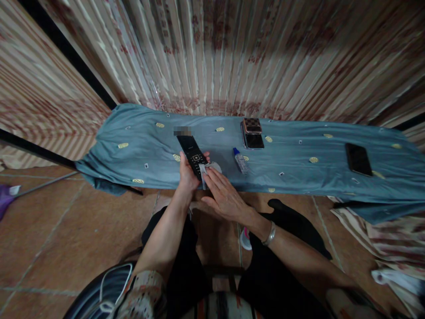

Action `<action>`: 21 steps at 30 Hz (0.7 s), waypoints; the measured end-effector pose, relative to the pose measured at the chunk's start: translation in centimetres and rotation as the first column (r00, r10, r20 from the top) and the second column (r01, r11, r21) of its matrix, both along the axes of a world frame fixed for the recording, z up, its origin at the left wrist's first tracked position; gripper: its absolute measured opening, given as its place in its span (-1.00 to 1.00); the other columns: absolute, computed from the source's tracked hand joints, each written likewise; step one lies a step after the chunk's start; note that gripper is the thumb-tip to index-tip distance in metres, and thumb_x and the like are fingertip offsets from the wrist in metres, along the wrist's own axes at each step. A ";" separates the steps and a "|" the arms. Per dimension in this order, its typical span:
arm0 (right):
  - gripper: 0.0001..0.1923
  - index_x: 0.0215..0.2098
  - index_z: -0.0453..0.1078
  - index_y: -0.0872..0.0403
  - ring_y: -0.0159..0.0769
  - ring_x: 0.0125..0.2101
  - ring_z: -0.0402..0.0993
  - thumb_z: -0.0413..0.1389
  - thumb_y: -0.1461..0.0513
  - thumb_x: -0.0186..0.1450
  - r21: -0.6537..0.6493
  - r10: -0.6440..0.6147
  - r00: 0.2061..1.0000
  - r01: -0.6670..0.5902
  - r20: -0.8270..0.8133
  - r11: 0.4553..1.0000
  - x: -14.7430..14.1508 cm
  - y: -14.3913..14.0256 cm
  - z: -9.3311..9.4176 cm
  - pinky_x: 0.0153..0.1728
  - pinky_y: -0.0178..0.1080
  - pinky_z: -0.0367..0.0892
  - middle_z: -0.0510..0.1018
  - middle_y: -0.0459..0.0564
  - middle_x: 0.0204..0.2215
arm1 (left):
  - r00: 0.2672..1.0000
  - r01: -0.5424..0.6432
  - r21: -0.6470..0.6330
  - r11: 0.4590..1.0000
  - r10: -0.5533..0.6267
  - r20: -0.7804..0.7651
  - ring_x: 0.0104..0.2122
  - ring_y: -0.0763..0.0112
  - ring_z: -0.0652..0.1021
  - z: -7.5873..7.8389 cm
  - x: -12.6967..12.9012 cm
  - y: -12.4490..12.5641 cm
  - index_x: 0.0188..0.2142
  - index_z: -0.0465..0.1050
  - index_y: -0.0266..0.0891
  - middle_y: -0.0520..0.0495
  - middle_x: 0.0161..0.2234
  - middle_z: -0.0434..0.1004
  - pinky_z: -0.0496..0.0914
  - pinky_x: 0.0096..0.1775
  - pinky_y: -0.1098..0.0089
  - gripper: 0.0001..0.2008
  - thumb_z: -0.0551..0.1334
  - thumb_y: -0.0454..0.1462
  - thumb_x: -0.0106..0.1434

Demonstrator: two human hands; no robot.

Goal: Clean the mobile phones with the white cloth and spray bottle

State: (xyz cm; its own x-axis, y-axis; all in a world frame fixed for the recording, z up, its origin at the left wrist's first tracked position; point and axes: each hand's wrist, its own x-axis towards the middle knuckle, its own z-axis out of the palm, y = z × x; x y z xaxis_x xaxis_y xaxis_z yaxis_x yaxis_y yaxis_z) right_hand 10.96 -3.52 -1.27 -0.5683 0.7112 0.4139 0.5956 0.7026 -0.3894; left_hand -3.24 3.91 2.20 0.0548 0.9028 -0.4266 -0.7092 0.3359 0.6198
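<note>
A black flip phone (192, 153), unfolded with its keypad facing up, rests in my left hand (188, 173), whose fingers wrap round its lower half. My right hand (224, 190) presses a light grey cloth (203, 170) against the lower keypad; part of the cloth sticks out past the fingers. To the right of my hands, a small clear bottle with a blue cap (240, 160) lies on the blue cloth cover (282, 155). Behind it is a folding phone with a checkered upper part (252, 126).
A dark smartphone (358, 159) lies towards the right end of the covered surface. Pleated patterned curtains (212, 57) hang behind it. Dark metal bars (66, 53) run along the left. Below are brown floor tiles (79, 226) and a purple item (5, 199) at the left edge.
</note>
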 end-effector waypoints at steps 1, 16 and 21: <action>-0.26 0.46 -0.11 0.26 0.03 0.45 -0.12 -0.06 0.02 0.48 -0.013 -0.011 1.000 0.011 -0.019 1.000 0.0 -0.1 -0.1 0.37 0.21 0.06 0.08 0.37 0.41 | 1.000 0.008 0.003 1.000 -0.008 0.008 -0.35 0.29 0.65 -0.1 -0.1 0.0 -0.06 0.56 -0.42 -0.24 -0.35 0.68 0.52 -0.21 0.34 -0.19 -0.22 0.18 0.40; -0.28 0.50 -0.27 0.11 -0.10 0.46 -0.19 -0.14 0.05 0.51 -0.236 -0.113 0.981 0.074 -0.155 0.969 0.7 0.5 0.6 0.42 0.14 -0.06 -0.09 0.22 0.48 | 0.977 0.211 0.000 0.978 -0.211 0.039 -0.03 0.12 0.64 0.2 1.4 -1.4 0.14 0.47 -0.42 -0.29 -0.10 0.68 0.48 0.04 0.18 -0.21 -0.26 0.10 0.44; -0.30 0.50 -0.21 0.11 -0.11 0.46 -0.16 -0.14 0.04 0.50 -0.244 -0.158 0.977 0.120 -0.143 0.962 1.2 1.2 0.5 0.43 0.13 -0.07 -0.04 0.20 0.47 | 0.975 0.220 -0.005 0.975 -0.220 0.041 -0.06 0.13 0.65 0.1 2.2 -1.9 0.17 0.46 -0.38 -0.27 -0.08 0.67 0.47 0.06 0.20 -0.27 -0.19 0.09 0.45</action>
